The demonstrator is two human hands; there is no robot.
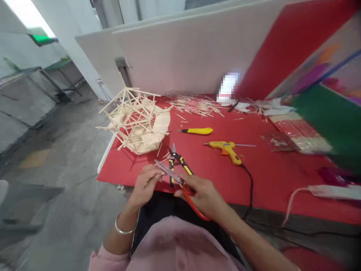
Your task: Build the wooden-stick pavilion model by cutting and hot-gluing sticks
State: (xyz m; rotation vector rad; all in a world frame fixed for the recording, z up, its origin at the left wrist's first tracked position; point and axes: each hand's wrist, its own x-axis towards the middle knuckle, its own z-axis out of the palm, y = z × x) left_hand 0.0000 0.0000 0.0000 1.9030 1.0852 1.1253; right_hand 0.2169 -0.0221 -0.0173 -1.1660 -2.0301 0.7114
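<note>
Two hands work at the near edge of the red table [262,177]. The right hand [204,195] grips red-handled scissors [180,182], fingers through the loops; the left hand [145,184] pinches at the blade tips. Beyond lie yellow snips [177,162], a glue gun [227,148], a yellow knife [197,131] and a stick model [138,120].

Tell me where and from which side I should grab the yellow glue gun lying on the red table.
Grip the glue gun by its handle, the part that angles down toward you, at about. Probably come from above on the near side with the right hand. It lies flat on its side on the red table, nozzle pointing left; the black cord trails off the handle's end, so close the fingers above that.
</note>
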